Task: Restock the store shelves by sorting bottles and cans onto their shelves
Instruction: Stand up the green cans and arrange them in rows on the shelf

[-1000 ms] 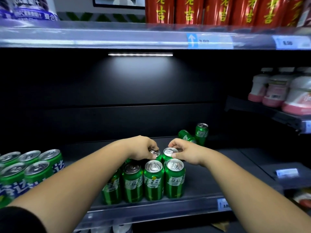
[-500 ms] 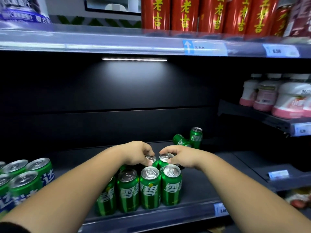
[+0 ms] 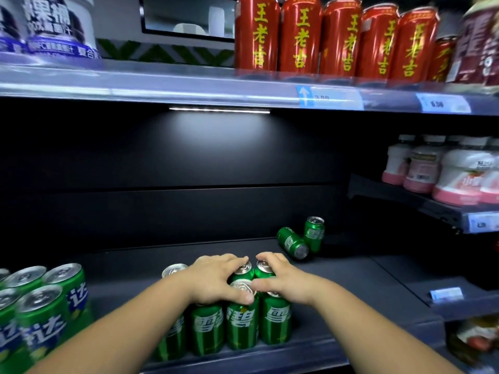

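A dark shelf [image 3: 351,287] is lit by a strip light [image 3: 219,110]; upright green cans [image 3: 241,322] are clustered near its front edge, their tops clasped, apparently, by the curled left hand [image 3: 216,279] and right hand [image 3: 283,283].

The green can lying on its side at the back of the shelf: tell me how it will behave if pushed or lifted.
The toppled can lies on its round side on a flat shelf, so a push would probably roll it. It seems to touch the upright can, which may stop it or tip. Its smooth metal looks rigid but possibly slippery.
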